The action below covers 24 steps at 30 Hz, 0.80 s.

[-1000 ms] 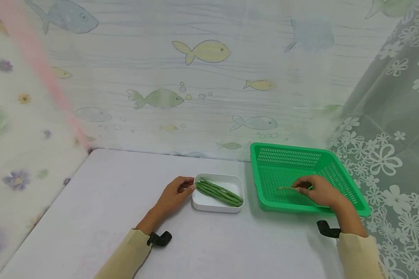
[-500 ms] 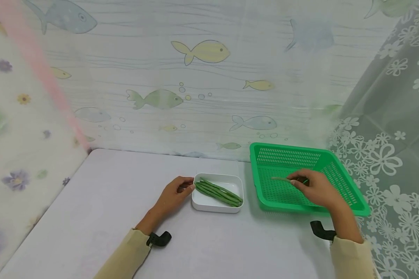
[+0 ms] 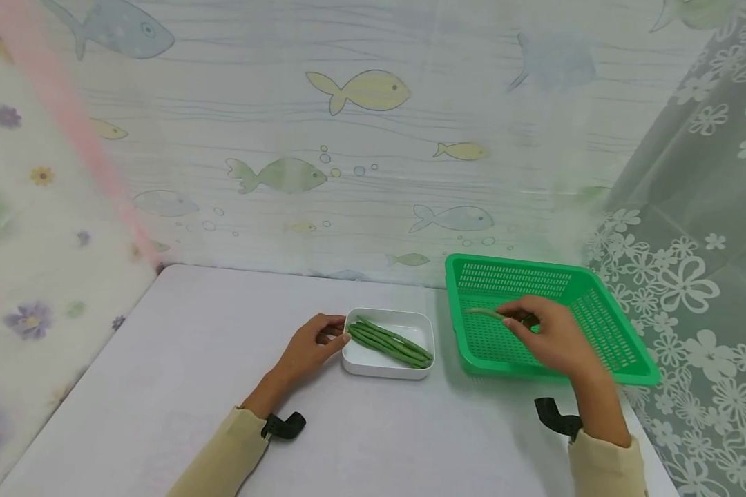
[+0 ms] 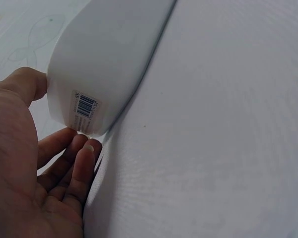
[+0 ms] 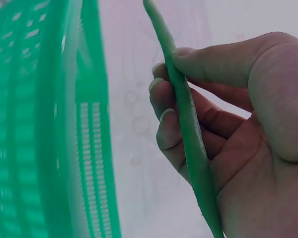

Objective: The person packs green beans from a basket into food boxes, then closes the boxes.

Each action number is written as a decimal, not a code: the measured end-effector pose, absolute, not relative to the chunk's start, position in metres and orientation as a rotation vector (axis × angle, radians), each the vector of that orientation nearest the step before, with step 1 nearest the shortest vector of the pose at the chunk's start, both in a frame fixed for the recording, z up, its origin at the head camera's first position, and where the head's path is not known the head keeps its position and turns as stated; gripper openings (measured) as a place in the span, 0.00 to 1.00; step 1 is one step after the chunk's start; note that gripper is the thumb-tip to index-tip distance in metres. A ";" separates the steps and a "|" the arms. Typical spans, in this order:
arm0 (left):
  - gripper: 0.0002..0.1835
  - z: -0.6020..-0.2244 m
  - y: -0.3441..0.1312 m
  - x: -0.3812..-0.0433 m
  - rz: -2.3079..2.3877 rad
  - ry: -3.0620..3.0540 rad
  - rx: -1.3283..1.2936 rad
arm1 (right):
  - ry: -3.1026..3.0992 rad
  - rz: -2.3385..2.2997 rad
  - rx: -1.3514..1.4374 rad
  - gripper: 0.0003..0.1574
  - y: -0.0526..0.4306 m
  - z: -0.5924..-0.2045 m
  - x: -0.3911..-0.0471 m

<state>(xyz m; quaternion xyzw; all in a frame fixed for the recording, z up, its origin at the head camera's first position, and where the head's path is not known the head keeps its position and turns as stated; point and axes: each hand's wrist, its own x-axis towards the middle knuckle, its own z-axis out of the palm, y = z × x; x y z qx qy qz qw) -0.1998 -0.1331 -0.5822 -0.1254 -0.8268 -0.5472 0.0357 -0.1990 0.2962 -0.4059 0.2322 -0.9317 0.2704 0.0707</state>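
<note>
My right hand (image 3: 546,335) pinches a green bean (image 3: 486,313) between thumb and fingers, above the green plastic basket (image 3: 559,378). Seen from the right wrist, the bean (image 5: 191,134) runs along the curled fingers and across the palm. My left hand (image 3: 309,348) holds the left end of a small white rectangular dish (image 3: 382,371). In the left wrist view, its thumb and fingertips touch the dish's end wall (image 4: 97,74) around a barcode label. Several green beans (image 3: 390,343) lie side by side in the dish, slanting down to the right.
A white cloth covers the table (image 3: 410,435). The slotted basket stands to the right of the dish, with a gap between them. A fish-print curtain (image 3: 360,207) hangs behind, and a flowered sheer curtain (image 3: 690,290) is at the right.
My right hand has risen from low in the basket and moved left, carrying the green bean toward the basket's left side. My left hand and the dish stay in place.
</note>
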 end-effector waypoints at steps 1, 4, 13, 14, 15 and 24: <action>0.25 -0.582 -0.133 -0.200 -1.679 -2.539 -0.386 | -2.782 0.825 0.719 0.11 0.293 -0.406 -0.199; 0.25 -0.582 -0.133 -0.199 -1.674 -2.533 -0.389 | -2.717 0.861 0.788 0.13 0.281 -0.407 -0.197; 0.25 -0.583 -0.133 -0.200 -1.674 -2.522 -0.407 | -2.608 0.919 0.975 0.15 0.236 -0.410 -0.192; 0.25 -0.583 -0.133 -0.200 -1.672 -2.525 -0.406 | -2.607 0.916 0.992 0.15 0.230 -0.411 -0.192; 0.25 -0.583 -0.133 -0.200 -1.670 -2.527 -0.406 | -2.608 0.916 1.006 0.15 0.225 -0.413 -0.192; 0.25 -0.583 -0.133 -0.200 -1.659 -2.528 -0.406 | -2.656 1.009 1.118 0.12 0.178 -0.429 -0.194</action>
